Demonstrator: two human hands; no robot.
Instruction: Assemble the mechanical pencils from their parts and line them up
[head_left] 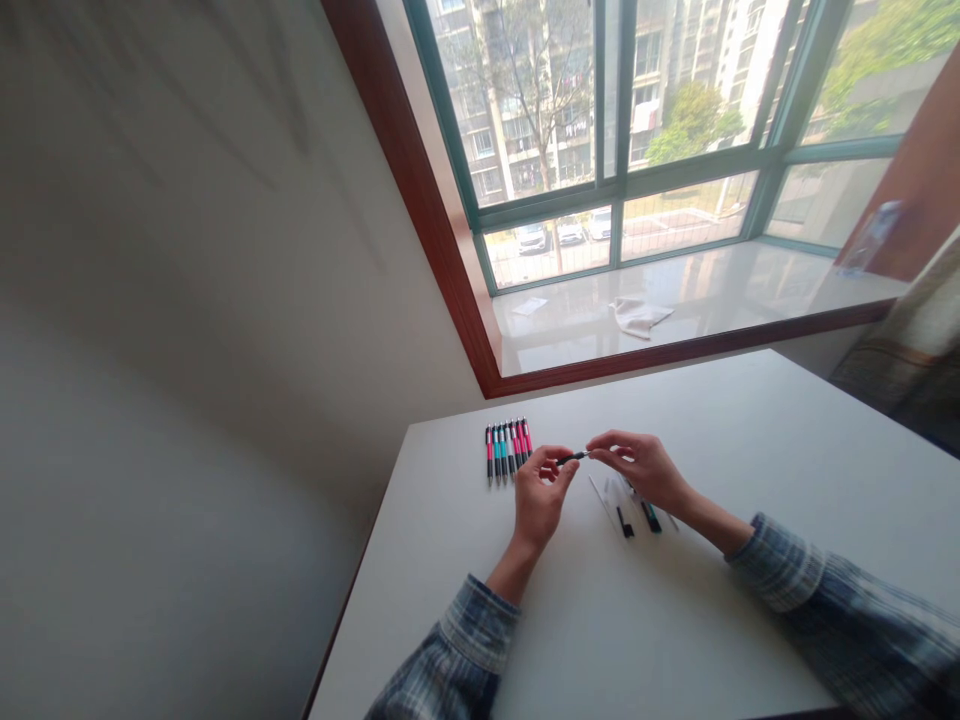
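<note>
My left hand (541, 495) is closed round the dark barrel of a pen (571, 458) held just above the white table (675, 620). My right hand (639, 465) pinches the pen's other end with its fingertips. Both hands meet at the pen. A row of several pink, teal and black pens (508, 446) lies side by side on the table, just left of my left hand. Loose pen parts (628, 508), some clear and some dark, lie on the table under my right wrist.
A glossy window sill (675, 305) with a red-brown wooden frame runs behind the table, with a crumpled white cloth (637, 316) and a paper scrap (529, 306) on it. A plain wall stands to the left. A dark object (911, 360) sits at the far right.
</note>
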